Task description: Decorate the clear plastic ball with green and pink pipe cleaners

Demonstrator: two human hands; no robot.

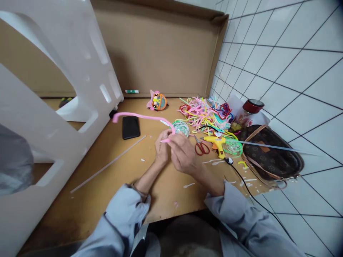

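Since both bare hands are together at the bend of one pink fuzzy stem (142, 115), we read this as two-point control: a floppy length probably won't hold a bend from one grip. Our right hand (184, 152) has it clamped between thumb and fingers; our left hand (162, 147) is right beside it at the bend, but we can't tell whether its fingertips are pinched, as the contact is partly hidden. Stem location: in the air over the table (150, 189), long end out left, short tip poking from the grip.

Round wound piece (181, 127) sits just beyond the hands. Red-handled scissors (202, 147) and yellow glue gun (218, 144) lie to the right, presumably for right-hand reach; gun's on its side, long glue stick (278, 146) out the back over the handbag (270, 157). Stem pile (203, 112) is behind, likely stock. Phone (131, 127) sits left, apparently out of the way.
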